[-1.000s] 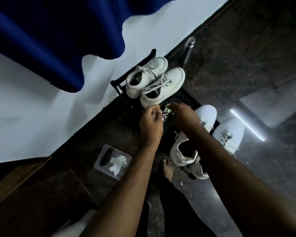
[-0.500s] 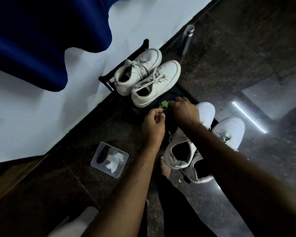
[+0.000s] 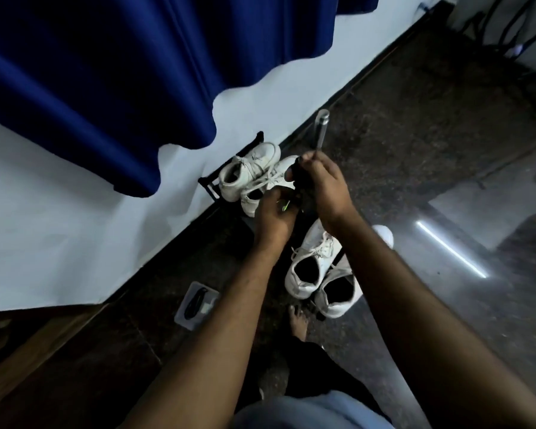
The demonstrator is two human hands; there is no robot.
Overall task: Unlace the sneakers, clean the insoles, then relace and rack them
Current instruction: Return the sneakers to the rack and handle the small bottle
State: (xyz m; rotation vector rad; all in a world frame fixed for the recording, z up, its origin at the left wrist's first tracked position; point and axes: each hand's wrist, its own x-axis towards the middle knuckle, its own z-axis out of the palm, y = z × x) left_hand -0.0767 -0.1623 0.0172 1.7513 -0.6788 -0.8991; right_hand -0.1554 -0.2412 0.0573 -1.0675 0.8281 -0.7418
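One pair of laced white sneakers (image 3: 248,174) sits on a low black rack (image 3: 209,187) against the wall. A second white pair (image 3: 313,261) stands nearer me on the dark floor, laces loose and openings facing up. Both hands are raised above the gap between the pairs. My left hand (image 3: 273,218) pinches a small object with a green tip (image 3: 285,206). My right hand (image 3: 324,188) curls round the dark part of that object. What the object is I cannot tell.
A clear plastic tray (image 3: 184,318) holding a black item lies on the floor to the left. A metal bottle (image 3: 321,126) stands by the wall behind the rack. My bare foot (image 3: 299,323) is beside the near pair. A blue curtain (image 3: 106,72) hangs over the wall.
Both hands have lifted away from the near sneakers and now hover over the far pair's toes, still on the small object. The camera view has tilted upward.
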